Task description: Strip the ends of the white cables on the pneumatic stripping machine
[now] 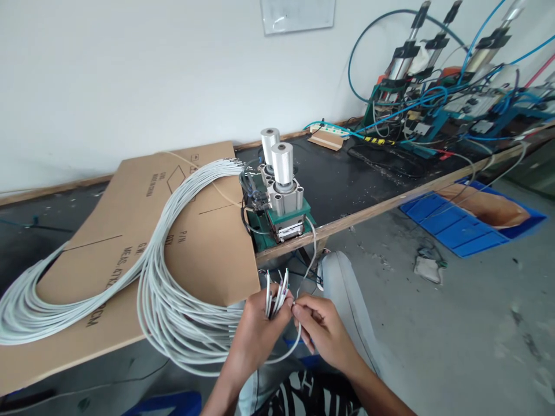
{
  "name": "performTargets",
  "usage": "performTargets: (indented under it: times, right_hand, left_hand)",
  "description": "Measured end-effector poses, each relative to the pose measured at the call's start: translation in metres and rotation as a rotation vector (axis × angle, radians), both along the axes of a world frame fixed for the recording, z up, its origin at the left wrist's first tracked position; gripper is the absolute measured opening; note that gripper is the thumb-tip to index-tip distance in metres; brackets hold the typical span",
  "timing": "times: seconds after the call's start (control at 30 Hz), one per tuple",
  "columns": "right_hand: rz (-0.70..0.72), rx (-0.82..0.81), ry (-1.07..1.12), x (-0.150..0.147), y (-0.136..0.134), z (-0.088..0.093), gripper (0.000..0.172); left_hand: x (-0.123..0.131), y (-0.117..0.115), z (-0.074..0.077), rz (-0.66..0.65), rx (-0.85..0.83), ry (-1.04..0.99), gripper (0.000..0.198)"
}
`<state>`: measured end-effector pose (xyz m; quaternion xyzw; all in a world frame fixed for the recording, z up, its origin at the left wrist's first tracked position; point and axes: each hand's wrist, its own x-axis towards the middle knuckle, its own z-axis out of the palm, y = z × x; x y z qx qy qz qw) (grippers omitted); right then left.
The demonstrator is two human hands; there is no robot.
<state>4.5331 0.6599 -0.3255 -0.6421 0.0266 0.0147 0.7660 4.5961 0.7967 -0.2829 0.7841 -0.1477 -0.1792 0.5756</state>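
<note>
My left hand is closed around a bunch of white cables, whose cut ends stick up above the fingers. Close against it, my right hand pinches a single white cable near the left thumb. The exact pinch point is small and partly covered by fingertips. A large coil of white cables runs from the cardboard to behind my left forearm. Just beyond my hands, a small pneumatic machine with two silver cylinders stands on a green base at the bench edge.
Flattened cardboard covers the left of the black bench. Several pneumatic machines with blue hoses stand at the back right, near a power strip. A blue bin sits on the floor at right. My knee is below the bench edge.
</note>
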Motion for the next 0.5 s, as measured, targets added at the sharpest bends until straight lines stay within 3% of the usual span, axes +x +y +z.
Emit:
performTargets:
  times: [0.1, 0.37, 0.43, 0.5]
  right_hand:
    - [0.001, -0.080, -0.048, 0.001, -0.002, 0.006, 0.045]
    - [0.005, -0.847, -0.458, -0.002, -0.026, 0.018, 0.030]
    - [-0.021, -0.877, -0.462, -0.002, -0.028, 0.018, 0.031]
    - [-0.066, -0.748, -0.388, -0.002, -0.026, 0.016, 0.036]
  left_hand:
    - [0.003, 0.003, 0.001, -0.037, -0.014, -0.001, 0.018]
    - [0.014, 0.010, 0.009, -0.329, 0.306, -0.334, 0.012]
    - [0.015, 0.009, 0.010, -0.347, 0.353, -0.322, 0.012]
    - [0.015, 0.007, 0.010, -0.329, 0.325, -0.292, 0.015]
